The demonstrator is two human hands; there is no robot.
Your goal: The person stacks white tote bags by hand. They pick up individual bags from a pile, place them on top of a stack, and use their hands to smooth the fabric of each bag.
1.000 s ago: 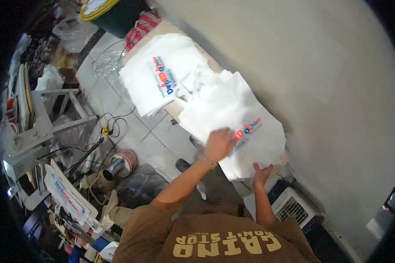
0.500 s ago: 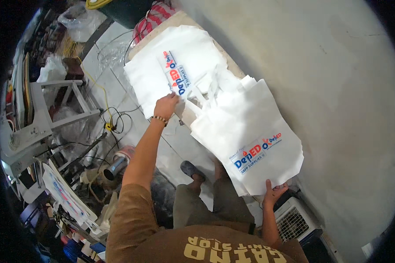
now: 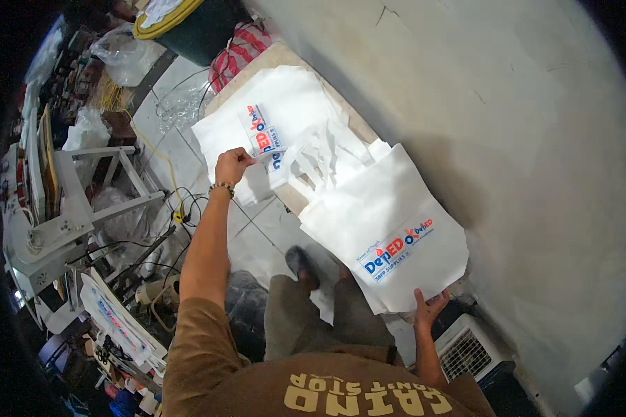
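White cloth tote bags with blue and red print lie in two overlapping piles. My left hand (image 3: pixel 234 165) is closed in a pinch on the near edge of a white tote bag (image 3: pixel 292 94) in the farther pile, where the cloth lifts and folds over part of the print. The nearer pile of tote bags (image 3: pixel 403 201) lies to the right, its handles (image 3: pixel 313 160) pointing toward the farther pile. At this pile's bottom edge rests my right hand (image 3: pixel 431 306), thumb and fingers spread apart, the thumb touching the cloth.
Under the bags is a narrow bench (image 3: pixel 351 115) along a pale wall (image 3: pixel 535 139). A green bin (image 3: pixel 202 31) with a yellow rim and a red-striped sack (image 3: pixel 240 55) stand beyond. A metal frame (image 3: pixel 111 201), cables (image 3: pixel 181 208) and a white vented appliance (image 3: pixel 466 351) are nearby.
My left hand has moved left and slightly nearer, drawing the edge of the bag with it, so the cloth folds over the print. My right hand stays at the nearer pile's bottom edge.
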